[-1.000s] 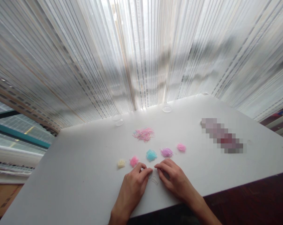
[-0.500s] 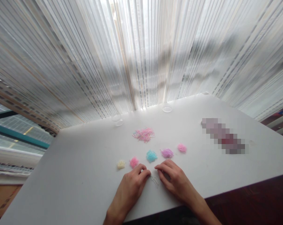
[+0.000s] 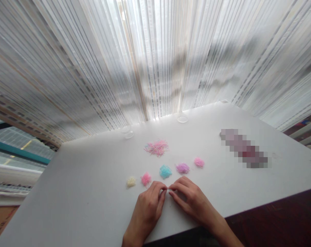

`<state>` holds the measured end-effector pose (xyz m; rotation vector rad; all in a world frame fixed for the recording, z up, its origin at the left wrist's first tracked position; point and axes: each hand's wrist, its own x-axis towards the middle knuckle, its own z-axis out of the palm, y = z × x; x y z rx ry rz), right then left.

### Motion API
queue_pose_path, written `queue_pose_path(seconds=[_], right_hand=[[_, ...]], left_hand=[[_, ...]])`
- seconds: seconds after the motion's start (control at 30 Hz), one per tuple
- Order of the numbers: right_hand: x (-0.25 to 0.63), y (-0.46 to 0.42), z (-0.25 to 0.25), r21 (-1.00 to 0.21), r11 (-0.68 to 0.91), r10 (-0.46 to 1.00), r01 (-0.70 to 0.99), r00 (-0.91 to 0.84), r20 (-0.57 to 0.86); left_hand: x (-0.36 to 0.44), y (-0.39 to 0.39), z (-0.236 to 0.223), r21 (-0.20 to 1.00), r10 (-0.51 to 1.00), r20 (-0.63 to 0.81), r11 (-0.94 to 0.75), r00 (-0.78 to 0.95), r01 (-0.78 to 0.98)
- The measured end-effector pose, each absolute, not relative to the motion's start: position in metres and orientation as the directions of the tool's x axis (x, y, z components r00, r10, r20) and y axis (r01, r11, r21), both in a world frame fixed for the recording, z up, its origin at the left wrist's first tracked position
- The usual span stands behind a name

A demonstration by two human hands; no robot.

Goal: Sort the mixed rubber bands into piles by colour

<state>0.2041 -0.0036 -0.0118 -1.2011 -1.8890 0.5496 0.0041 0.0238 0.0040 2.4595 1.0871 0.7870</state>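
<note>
Near blue pile (image 3: pixel 165 171), right fingers (image 3: pixel 176 187) ajar.

Screened beyond by a sheer white striped fabric curtain (image 3: pixel 155 68), lit from behind by pale daylight, brightest at top centre. Furnished with a broad, smooth white table (image 3: pixel 73 185). Crossed at left by a straight teal bar (image 3: pixel 21 152); darkened at lower right by a deep reddish-brown floor (image 3: pixel 276 223).
</note>
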Motion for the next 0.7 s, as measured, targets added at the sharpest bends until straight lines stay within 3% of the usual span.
queue_pose_path(seconds=[0.43,0.7], right_hand=[[0.204,-0.002,-0.017,-0.733,0.458,0.887,0.503,-0.203,0.415],[0.205,-0.003,-0.018,-0.734,0.463,0.883,0.497,-0.187,0.43]], left_hand=[[0.005,0.013,-0.005,0.75,0.893,0.241,-0.419,0.379,0.511],[0.008,0.014,-0.005,0.781,0.894,0.27,-0.421,0.359,0.461]])
